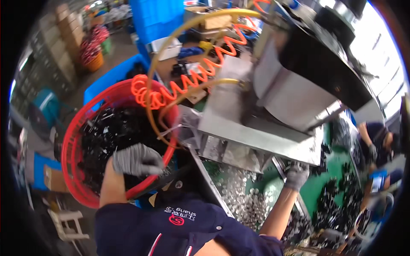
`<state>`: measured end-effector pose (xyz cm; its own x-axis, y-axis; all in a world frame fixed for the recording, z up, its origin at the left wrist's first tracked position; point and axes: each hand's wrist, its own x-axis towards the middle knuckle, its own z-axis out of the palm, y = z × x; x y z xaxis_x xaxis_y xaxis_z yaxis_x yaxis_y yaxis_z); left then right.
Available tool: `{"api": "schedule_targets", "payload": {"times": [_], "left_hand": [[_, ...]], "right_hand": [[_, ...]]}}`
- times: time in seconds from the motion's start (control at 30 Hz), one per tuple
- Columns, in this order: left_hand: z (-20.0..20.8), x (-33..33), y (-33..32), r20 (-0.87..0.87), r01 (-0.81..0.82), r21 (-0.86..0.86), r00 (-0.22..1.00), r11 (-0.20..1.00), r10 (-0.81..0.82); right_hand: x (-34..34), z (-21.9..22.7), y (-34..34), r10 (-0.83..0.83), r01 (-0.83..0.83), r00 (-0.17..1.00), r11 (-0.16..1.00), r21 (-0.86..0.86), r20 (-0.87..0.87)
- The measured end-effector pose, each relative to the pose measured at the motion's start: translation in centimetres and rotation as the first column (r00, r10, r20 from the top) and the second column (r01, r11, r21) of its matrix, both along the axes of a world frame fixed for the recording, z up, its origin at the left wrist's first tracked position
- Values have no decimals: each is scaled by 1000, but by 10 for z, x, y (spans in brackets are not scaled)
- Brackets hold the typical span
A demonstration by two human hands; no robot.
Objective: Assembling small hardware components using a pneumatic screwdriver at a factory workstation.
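My left hand (139, 160), in a grey knitted glove, hangs over the near side of a red plastic basket (70, 147). Its fingers point right, loosely bent and somewhat blurred, and I see nothing held in them. Black glossy pieces (115, 132) fill the basket. On the right, my gloved right hand (297, 176) is at the front edge of the machine's metal plate (273, 145). Its fingers are bent together, with the tips hidden at the plate's underside, so what they grip cannot be made out.
An orange coiled hose (200, 77) and a yellowish tube (149, 81) cross between basket and machine. Small shiny round pieces (247, 200) and black pieces (333, 198) lie on the green bench top (273, 187). Another person (380, 141) works at far right. Blue crates (156, 21) stand behind.
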<state>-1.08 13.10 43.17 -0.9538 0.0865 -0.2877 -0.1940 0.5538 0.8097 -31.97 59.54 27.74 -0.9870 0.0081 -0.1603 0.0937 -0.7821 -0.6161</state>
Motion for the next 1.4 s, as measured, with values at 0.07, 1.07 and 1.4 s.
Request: {"api": "schedule_targets", "payload": {"times": [0.07,1.07,1.4], "left_hand": [[-11,17,-41,277,-272,-209,905,939,324],[-150,52,-125,107,-854,230,499,467,860],[-32,16,14,-282,-41,883,748,467,601]], "right_hand": [[46,31,-42,88,-63,992,966,250,-87],[148,37,-160,909,484,410,-290,826,79],[139,21,-148,909,502,395,-333,799,131]]}}
